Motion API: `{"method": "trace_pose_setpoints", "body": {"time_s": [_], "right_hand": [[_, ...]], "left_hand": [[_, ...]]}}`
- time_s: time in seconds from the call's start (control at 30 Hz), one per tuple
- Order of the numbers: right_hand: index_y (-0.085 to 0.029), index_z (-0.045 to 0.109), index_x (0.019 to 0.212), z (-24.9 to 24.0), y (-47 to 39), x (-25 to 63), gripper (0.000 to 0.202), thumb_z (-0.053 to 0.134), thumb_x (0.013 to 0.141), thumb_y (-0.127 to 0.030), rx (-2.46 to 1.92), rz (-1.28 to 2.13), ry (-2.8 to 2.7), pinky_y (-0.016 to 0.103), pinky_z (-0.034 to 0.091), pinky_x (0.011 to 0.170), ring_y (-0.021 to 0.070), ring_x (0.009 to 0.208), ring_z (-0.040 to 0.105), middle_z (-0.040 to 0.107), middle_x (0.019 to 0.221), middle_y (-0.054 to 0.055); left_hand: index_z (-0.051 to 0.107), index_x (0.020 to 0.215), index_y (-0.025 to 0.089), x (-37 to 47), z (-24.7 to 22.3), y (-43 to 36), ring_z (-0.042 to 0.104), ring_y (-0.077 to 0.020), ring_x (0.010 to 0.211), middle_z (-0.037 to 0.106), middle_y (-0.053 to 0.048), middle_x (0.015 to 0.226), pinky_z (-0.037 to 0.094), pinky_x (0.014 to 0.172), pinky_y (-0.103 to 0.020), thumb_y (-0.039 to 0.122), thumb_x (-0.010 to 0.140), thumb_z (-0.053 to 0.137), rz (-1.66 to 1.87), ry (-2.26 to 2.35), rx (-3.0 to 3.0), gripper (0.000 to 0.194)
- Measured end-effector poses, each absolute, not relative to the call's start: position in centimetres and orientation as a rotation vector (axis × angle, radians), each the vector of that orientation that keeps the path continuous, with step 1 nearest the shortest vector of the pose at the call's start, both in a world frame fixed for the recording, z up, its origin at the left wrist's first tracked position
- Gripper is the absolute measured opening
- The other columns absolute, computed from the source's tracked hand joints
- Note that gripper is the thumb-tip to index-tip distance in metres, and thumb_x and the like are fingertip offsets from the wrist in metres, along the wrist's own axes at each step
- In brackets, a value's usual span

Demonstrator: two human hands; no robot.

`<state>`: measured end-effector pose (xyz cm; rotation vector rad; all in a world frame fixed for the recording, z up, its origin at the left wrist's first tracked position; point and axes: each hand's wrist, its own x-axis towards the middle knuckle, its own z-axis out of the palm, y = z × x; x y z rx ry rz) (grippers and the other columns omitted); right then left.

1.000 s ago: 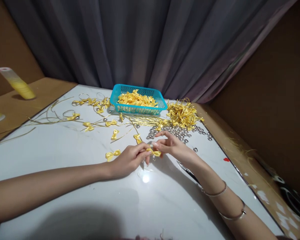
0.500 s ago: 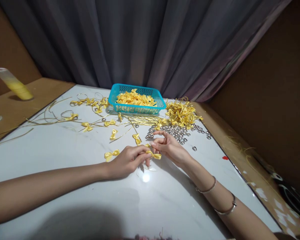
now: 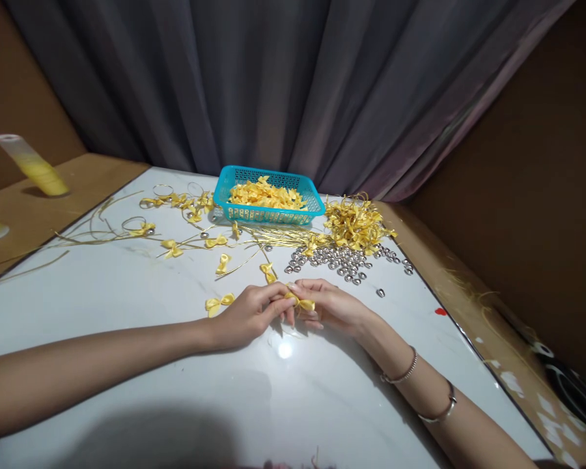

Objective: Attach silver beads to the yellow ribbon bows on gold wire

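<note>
Between thumb and fingers, my left hand [image 3: 254, 314] grips a small yellow ribbon bow [image 3: 306, 304] just above the white tabletop. My right hand [image 3: 334, 305] meets it from the other side, its thumb and forefinger pinched together at the bow's upper edge. The fingertips overlap there, and whether a thin cord lies between them is hidden. Another yellow bow [image 3: 219, 303] lies flat beside my left wrist. Just beyond the hands rests a bow with gold cord [image 3: 268, 272].
A blue plastic basket [image 3: 268, 217] of yellow bows stands at the back. Right of it are a heap of corded bows [image 3: 354, 225] and scattered silver beads [image 3: 349, 260]. Gold cords [image 3: 283, 236] spread across the table. A yellow ribbon roll [image 3: 41, 172] stands at far left.
My right hand has come in closer to the bow, and its raised fingers have lowered and closed at it. My left hand keeps its hold in the same place.
</note>
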<state>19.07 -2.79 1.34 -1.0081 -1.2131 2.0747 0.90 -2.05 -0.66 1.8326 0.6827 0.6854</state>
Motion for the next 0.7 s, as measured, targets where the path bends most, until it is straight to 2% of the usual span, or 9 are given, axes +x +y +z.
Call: {"method": "trace_pose_setpoints", "body": {"time_s": [0.17,0.3,0.43,0.53,0.7], "right_hand": [[-0.016,0.048,0.059,0.9,-2.5,18.5,0.037,0.07,0.069,-0.044,-1.089,1.895,-1.148,0.018,0.019,0.037,0.005,0.04,0.027,0.035,0.046,-0.007],[-0.018,0.038,0.048,1.1,-0.8,20.6,0.046,0.07,0.071,-0.041,-1.163,1.592,-1.152,0.02,0.018,0.037,0.0048,0.038,0.023,0.029,0.042,-0.008],[-0.018,0.036,0.044,2.2,1.4,25.9,0.049,0.068,0.073,-0.043,-1.167,1.242,-1.106,0.022,0.017,0.037,0.0058,0.039,0.022,0.028,0.041,-0.007],[-0.019,0.038,0.047,2.9,2.3,29.9,0.045,0.069,0.071,-0.04,-1.167,1.033,-1.033,0.022,0.015,0.036,0.0063,0.039,0.02,0.029,0.042,-0.006],[-0.018,0.041,0.05,3.1,2.2,32.6,0.039,0.069,0.071,-0.037,-1.231,0.99,-0.987,0.021,0.015,0.036,0.0062,0.038,0.024,0.032,0.041,-0.006]], "left_hand": [[0.059,0.081,0.015,0.9,-0.6,-2.1,0.056,-0.0127,0.068,0.064,-0.002,0.074,0.043,0.066,-0.027,0.028,0.093,0.039,0.743,0.656,1.848,0.027],[0.062,0.08,0.016,0.8,-0.3,-2.4,0.056,-0.0149,0.08,0.065,-0.004,0.081,0.042,0.078,-0.03,0.021,0.092,0.041,0.779,0.557,2.074,0.025],[0.063,0.079,0.016,0.8,-0.2,-2.5,0.056,-0.0153,0.086,0.064,-0.004,0.081,0.039,0.087,-0.032,0.017,0.092,0.039,0.821,0.473,2.131,0.027],[0.063,0.078,0.015,0.9,-0.1,-2.5,0.056,-0.0153,0.085,0.064,-0.005,0.079,0.04,0.087,-0.031,0.016,0.092,0.039,0.819,0.48,2.083,0.028],[0.064,0.081,0.014,0.9,-0.1,-2.5,0.059,-0.0145,0.074,0.066,-0.005,0.078,0.046,0.071,-0.028,0.026,0.091,0.044,0.753,0.623,1.833,0.025]]}}
